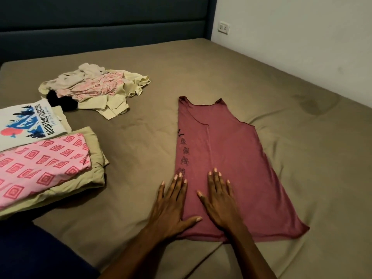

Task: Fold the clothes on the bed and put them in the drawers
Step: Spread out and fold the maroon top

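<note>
While the left hand and right hand press flat, fingers spread, on the maroon tank top, a folded white shirt reads "MOUNTAINS ADVENTURE"

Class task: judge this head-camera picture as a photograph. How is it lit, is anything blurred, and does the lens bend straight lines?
Head view: dim, warm indoor light, no glare; soft shadows under both hands, left hand and right hand, on the maroon tank top; overall soft focus, so the white T-shirt print is barely legible; wide-angle distortion bows the headboard and bed edge.
</note>
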Available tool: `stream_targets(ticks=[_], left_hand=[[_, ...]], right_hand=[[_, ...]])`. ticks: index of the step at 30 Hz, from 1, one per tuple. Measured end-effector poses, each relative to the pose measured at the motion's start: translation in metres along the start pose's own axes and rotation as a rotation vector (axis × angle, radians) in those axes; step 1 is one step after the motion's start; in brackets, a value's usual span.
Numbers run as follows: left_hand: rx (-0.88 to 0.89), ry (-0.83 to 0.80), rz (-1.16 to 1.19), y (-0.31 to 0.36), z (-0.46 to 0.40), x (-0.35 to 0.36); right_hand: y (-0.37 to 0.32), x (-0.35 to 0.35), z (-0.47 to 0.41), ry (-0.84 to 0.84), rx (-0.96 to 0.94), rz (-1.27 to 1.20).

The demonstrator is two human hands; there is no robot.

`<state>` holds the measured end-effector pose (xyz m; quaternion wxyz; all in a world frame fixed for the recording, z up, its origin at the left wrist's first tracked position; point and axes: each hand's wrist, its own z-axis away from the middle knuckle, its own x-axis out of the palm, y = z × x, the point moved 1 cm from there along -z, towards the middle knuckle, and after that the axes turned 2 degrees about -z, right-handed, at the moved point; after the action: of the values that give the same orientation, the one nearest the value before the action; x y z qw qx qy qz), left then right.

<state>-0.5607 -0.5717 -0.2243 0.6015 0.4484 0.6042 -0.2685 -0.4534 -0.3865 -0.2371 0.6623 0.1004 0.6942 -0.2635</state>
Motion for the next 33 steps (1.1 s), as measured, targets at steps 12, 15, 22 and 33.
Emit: stream_targets(ticks=[12, 15, 22, 33], left_hand=[[-0.010, 0.137, -0.014, 0.031, 0.031, 0.011], [0.109, 0.340, 0.058, 0.067, 0.028, 0.013], [0.236, 0.375, 0.282, 0.181, 0.011, 0.018], [-0.506, -0.153, 1.155, 0.222, -0.088, 0.029]], right_hand=[[0.028, -0.022, 0.116, 0.173, 0.078, -0.247], [0.077, -0.043, 0.119, 0.447, 0.223, -0.220], [0.173, -0.067, 0.117, 0.435, 0.590, -0.205], [0.159, -0.131, 0.076, 0.126, 0.299, -1.202]])
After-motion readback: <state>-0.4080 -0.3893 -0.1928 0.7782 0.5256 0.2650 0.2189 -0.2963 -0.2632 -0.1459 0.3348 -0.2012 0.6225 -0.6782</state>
